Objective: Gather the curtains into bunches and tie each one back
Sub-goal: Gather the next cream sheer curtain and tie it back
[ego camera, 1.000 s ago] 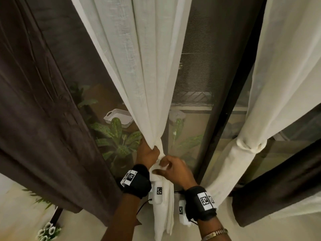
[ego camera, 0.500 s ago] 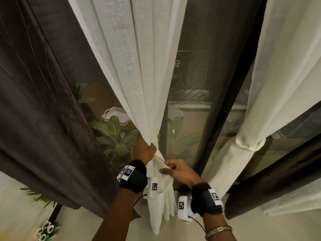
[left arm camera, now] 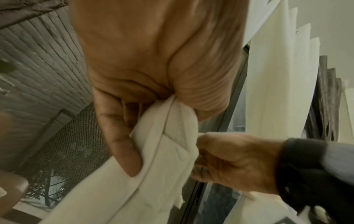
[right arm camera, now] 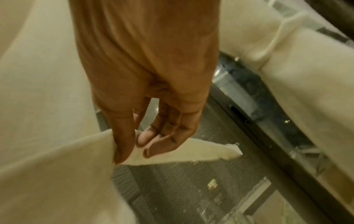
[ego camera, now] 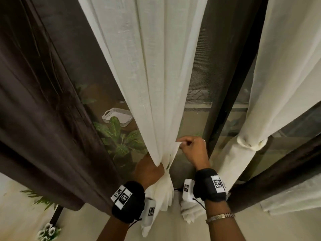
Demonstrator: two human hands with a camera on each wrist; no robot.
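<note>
A cream sheer curtain hangs down the middle of the window and narrows to a bunch. My left hand grips that bunch in its fist, with the tail hanging below the wrist. My right hand sits just to the right and pinches a narrow cream strip between thumb and fingers; the strip runs down to the bunch. A second cream curtain at the right is bunched with a tie round it.
Dark brown curtains hang at the far left and lower right. A dark window frame post stands between the cream curtains. Beyond the glass are leafy plants and a white basket.
My right hand has risen from beside the bunch and drawn the cream strip up and to the right. The left hand keeps its grip on the bunch.
</note>
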